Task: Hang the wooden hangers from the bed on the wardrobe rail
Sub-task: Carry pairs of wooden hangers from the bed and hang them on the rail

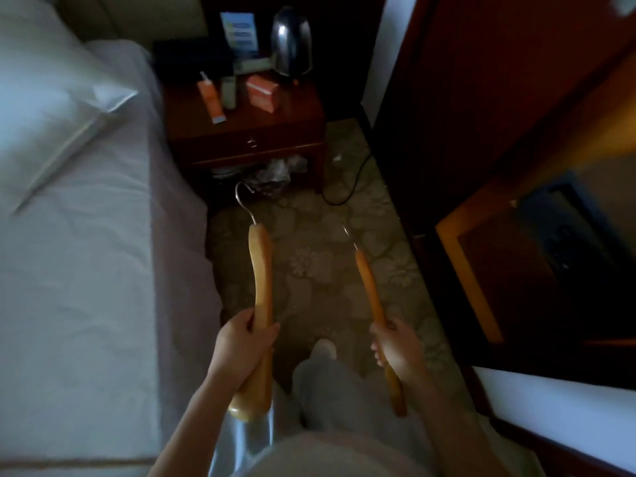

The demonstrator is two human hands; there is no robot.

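My left hand (241,349) grips a pale wooden hanger (261,273) around its middle, its metal hook (244,201) pointing away from me over the carpet. My right hand (399,352) holds a second, more orange wooden hanger (370,287) edge-on, its thin hook (349,235) also pointing forward. Both hangers hover over the floor between the bed (75,270) on the left and the dark wooden wardrobe (499,115) on the right. The wardrobe rail is out of sight.
A dark wood nightstand (247,132) stands ahead with a kettle (290,43), an orange tube, a small box and a card. A black cable (354,180) trails on the patterned carpet. A pillow (44,108) lies on the bed. An open compartment (550,256) sits at right.
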